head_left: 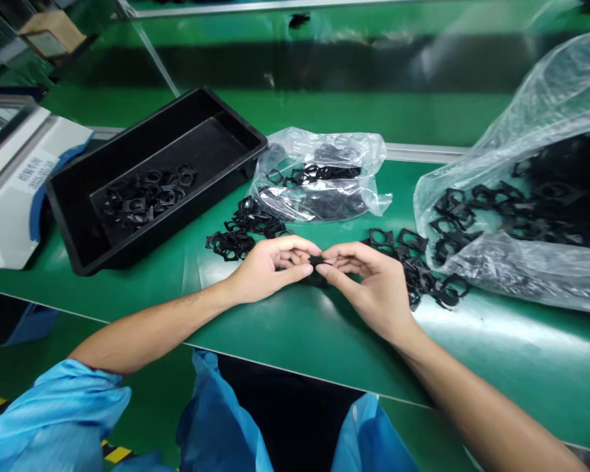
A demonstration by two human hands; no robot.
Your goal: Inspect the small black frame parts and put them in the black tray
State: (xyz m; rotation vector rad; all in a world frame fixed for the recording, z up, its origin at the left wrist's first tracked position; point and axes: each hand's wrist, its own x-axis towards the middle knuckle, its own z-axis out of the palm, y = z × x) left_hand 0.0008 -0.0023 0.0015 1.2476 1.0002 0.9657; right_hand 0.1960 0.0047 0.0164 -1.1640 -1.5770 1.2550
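Note:
My left hand (270, 267) and my right hand (368, 278) meet above the green tabletop (270, 334), fingertips pinched from both sides on one small black plastic part (316, 260). Fingers cover most of it, so its full shape is hidden. Just beyond my left hand lies a loose pile of black ring-shaped parts (231, 241). Another heap of such black parts (413, 262), with round openings, spreads beside my right hand and reaches the mouth of a large clear plastic bag (535, 269).
A black tray (216, 141) at the left holds a cluster of black parts (147, 196). Behind my hands lies a smaller clear bag (319, 203) with more parts. A white and blue device (14, 196), apparently a scale, stands far left. A cardboard box (52, 33) sits at upper left.

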